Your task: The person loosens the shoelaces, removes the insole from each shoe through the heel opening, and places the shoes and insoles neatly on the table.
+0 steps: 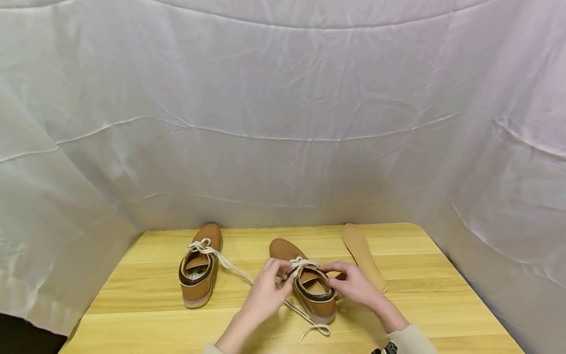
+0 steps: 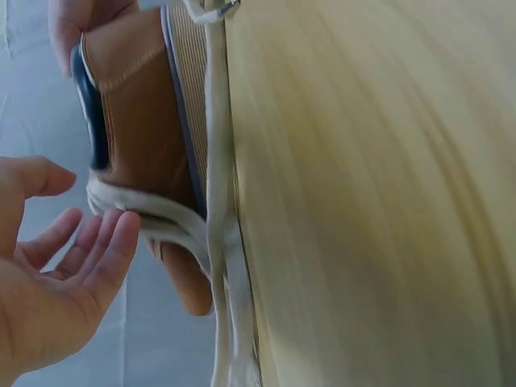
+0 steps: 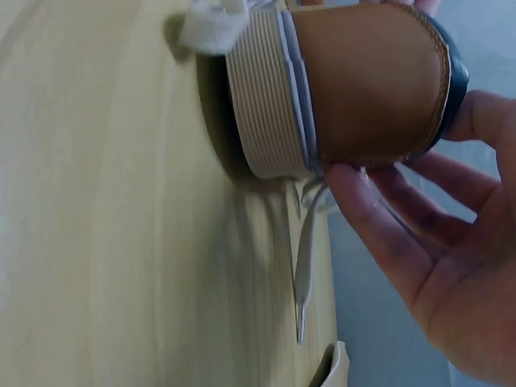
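Observation:
A brown lace-up shoe with a dark collar stands on the table, toe pointing away and to the left. My right hand grips its right side, thumb at the collar and fingers along the outer wall, as the right wrist view confirms. On the other side, my left hand is beside the cream laces, thumb and fingers spread apart around nothing. Its fingertips are close to the laces; whether they touch is unclear. A tan lining shows inside the shoe opening.
The matching brown shoe stands to the left, its long lace trailing across toward the held shoe. A tan insole lies at the right. Grey-white cloth encloses the wooden table behind and on both sides.

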The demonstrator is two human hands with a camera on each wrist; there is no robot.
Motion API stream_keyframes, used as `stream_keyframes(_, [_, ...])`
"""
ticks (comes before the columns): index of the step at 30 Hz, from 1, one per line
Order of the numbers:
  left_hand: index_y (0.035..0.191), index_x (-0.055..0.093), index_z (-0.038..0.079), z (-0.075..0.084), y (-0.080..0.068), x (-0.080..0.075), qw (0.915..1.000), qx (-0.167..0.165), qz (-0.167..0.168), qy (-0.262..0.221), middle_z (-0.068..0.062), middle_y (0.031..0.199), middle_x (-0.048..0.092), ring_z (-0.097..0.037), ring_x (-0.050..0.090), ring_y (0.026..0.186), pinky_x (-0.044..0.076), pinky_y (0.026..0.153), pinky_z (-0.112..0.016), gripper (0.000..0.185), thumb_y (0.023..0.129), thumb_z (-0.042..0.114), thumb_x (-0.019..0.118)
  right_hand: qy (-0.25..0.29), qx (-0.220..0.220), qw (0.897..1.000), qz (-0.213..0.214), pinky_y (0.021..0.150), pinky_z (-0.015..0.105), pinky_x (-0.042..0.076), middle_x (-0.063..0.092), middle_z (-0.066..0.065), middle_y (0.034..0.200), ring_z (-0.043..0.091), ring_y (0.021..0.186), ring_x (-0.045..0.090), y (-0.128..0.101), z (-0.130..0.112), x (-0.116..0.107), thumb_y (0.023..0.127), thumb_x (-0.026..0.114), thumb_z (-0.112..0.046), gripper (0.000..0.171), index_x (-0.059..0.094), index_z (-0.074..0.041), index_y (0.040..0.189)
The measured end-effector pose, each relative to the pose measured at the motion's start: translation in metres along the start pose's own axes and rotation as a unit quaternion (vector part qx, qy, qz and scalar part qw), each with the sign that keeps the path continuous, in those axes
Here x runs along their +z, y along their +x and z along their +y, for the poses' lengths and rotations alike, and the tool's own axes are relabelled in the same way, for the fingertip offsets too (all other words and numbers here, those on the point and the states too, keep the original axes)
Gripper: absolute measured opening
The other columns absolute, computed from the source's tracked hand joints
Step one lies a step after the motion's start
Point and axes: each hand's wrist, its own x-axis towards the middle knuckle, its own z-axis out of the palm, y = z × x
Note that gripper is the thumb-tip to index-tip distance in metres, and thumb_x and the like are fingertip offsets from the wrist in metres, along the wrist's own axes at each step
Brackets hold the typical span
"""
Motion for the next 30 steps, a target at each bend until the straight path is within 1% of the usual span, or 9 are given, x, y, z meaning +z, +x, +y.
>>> stream_keyframes(3, [0.126,0.064,0.007,-0.006,-0.001,-0.008,0.9997,0.015,-0.008,0.016,-0.001,0.118,0.060,-0.018,0.063,0.103,0.059,0.080,-0.027,0.033,0.093,0.007,0.071,-0.001,-0.021,0.999,-0.028,0.060,0.038,0.063,0.061,0.030,0.131,0.019,0.083,0.070,0.000,0.002,-0.005,0.092,0.065,-0.002,0.037,0.068,0.006,0.128])
stream_keyframes(7, [0.132,0.062,0.007,-0.017,-0.001,-0.019,0.9962,0.044,-0.037,0.066,-0.001,0.128,0.060,-0.020,0.062,0.112,0.057,0.096,-0.036,0.041,0.092,0.008,0.073,-0.013,-0.057,0.997,-0.060,0.061,0.034,0.062,0.065,0.028,0.126,0.014,0.085,0.070,0.001,0.004,-0.009,0.091,0.064,0.000,0.035,0.069,0.006,0.125])
stream_keyframes(10, [0.139,0.060,0.006,-0.022,0.001,-0.027,0.9883,0.067,-0.074,0.115,-0.005,0.140,0.058,-0.024,0.058,0.127,0.049,0.110,-0.045,0.051,0.090,0.009,0.075,-0.032,-0.078,0.993,-0.080,0.065,0.028,0.060,0.068,0.025,0.123,0.010,0.085,0.068,0.003,0.005,-0.012,0.092,0.064,0.000,0.033,0.070,0.005,0.124])
stream_keyframes(13, [0.145,0.057,0.008,-0.026,0.003,-0.032,0.9782,0.083,-0.111,0.154,-0.007,0.149,0.054,-0.029,0.052,0.137,0.042,0.116,-0.053,0.060,0.088,0.010,0.078,-0.055,-0.110,0.988,-0.098,0.075,0.024,0.058,0.070,0.021,0.122,0.014,0.093,0.067,0.004,0.005,-0.015,0.092,0.063,0.001,0.033,0.072,0.003,0.123])
stream_keyframes(17, [0.148,0.056,0.014,-0.029,0.004,-0.038,0.9686,0.092,-0.141,0.183,-0.004,0.153,0.053,-0.030,0.049,0.141,0.039,0.117,-0.058,0.069,0.085,0.014,0.083,-0.083,-0.159,0.976,-0.123,0.089,0.026,0.055,0.071,0.017,0.121,0.023,0.106,0.066,0.008,0.004,-0.017,0.092,0.062,0.003,0.033,0.074,0.000,0.122])
stream_keyframes(19, [0.149,0.056,0.016,-0.029,0.004,-0.041,0.9651,0.092,-0.155,0.190,-0.003,0.155,0.052,-0.030,0.048,0.142,0.037,0.118,-0.059,0.073,0.083,0.017,0.086,-0.091,-0.174,0.971,-0.136,0.093,0.028,0.054,0.072,0.016,0.122,0.024,0.111,0.066,0.011,0.004,-0.019,0.092,0.061,0.003,0.033,0.074,-0.001,0.122])
stream_keyframes(22, [0.150,0.056,0.016,-0.028,0.003,-0.044,0.9603,0.092,-0.175,0.197,-0.004,0.156,0.052,-0.032,0.048,0.143,0.034,0.118,-0.061,0.077,0.081,0.021,0.089,-0.099,-0.180,0.966,-0.158,0.100,0.030,0.053,0.072,0.013,0.123,0.023,0.117,0.065,0.016,0.004,-0.020,0.094,0.061,0.001,0.032,0.074,-0.002,0.123])
stream_keyframes(26, [0.148,0.057,0.017,-0.025,-0.002,-0.046,0.9545,0.087,-0.200,0.203,-0.003,0.154,0.054,-0.030,0.049,0.142,0.036,0.118,-0.059,0.080,0.078,0.028,0.091,-0.105,-0.182,0.960,-0.184,0.101,0.031,0.052,0.072,0.012,0.125,0.023,0.119,0.065,0.021,0.003,-0.021,0.096,0.059,0.001,0.032,0.075,-0.004,0.124])
stream_keyframes(30, [0.144,0.060,0.019,-0.020,-0.011,-0.047,0.9542,0.079,-0.203,0.205,0.000,0.147,0.059,-0.026,0.054,0.137,0.041,0.116,-0.055,0.078,0.075,0.036,0.093,-0.099,-0.182,0.957,-0.202,0.102,0.031,0.051,0.072,0.011,0.125,0.023,0.119,0.065,0.026,0.001,-0.019,0.098,0.057,0.002,0.033,0.075,-0.005,0.124])
